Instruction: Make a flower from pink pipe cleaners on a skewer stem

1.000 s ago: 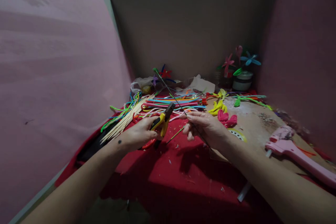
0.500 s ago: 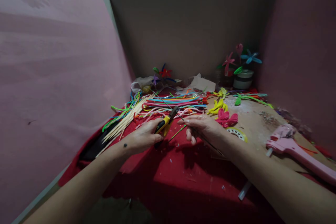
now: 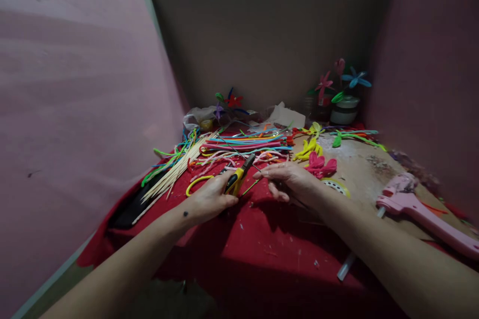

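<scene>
The left hand point(image 3: 213, 193) is clamped round one pair of pliers point(image 3: 237, 178), yellow and black, their jaws pointing far and to the right. The right hand point(image 3: 290, 178) pinches one thin dark wire point(image 3: 255, 166) between thumb and fingers. The wire slants from far left to near right, passing at the jaws; whether they bite on it, I cannot tell. Both hands are over the near middle of the surface point(image 3: 262, 241), which is covered in red cloth.

One short green stick point(image 3: 250, 188) lies between the hands. Far of them is a spread of coloured stems point(image 3: 247, 144), too many to count, and to its left one fan of skewers point(image 3: 175, 172), also too dense to count.

On the right, one brown board point(image 3: 359, 162) bears one pink flower piece point(image 3: 321, 165), two yellow clusters point(image 3: 309, 150) and one green leaf point(image 3: 337, 140). One yellow-rimmed disc point(image 3: 336, 187) is just beside the right wrist. Farther right lies one pink glue gun point(image 3: 422, 214); one loose glue stick point(image 3: 346, 266) is near the right forearm.

At the far right stands one pale jar point(image 3: 345, 110); one blue flower point(image 3: 355, 78) and two pink flowers point(image 3: 324, 84) rise about it, which stem enters it being unclear. At the far left, one clear bag point(image 3: 198, 117) shows something yellow point(image 3: 206, 124) in or behind it.
</scene>
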